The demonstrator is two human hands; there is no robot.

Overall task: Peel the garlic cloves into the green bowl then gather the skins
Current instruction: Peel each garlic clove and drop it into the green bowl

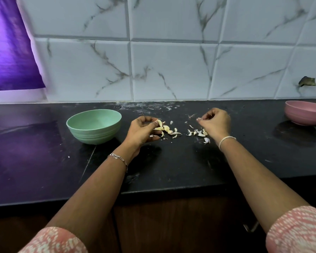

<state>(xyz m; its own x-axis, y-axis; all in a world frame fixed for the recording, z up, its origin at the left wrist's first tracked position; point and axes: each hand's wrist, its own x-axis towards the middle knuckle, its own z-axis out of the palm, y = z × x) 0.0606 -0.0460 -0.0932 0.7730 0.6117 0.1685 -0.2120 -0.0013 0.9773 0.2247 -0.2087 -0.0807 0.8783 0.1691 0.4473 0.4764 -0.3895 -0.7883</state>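
Left hand (144, 131) pinches a garlic skin (159, 123) near the green bowl (98, 134). Right hand (215, 123) is curled — I cannot tell what it holds. Gathering step, I think — next, sweep the loose skins (198, 133) into one pile.

This is a kitchen. A long black stone counter (171, 167) has white marble-look wall tiles (171, 70) behind it. A round green bowl (93, 134) sits on it.

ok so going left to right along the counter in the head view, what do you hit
green bowl → left hand → garlic skins scattered in the middle → right hand → pink bowl at the right edge
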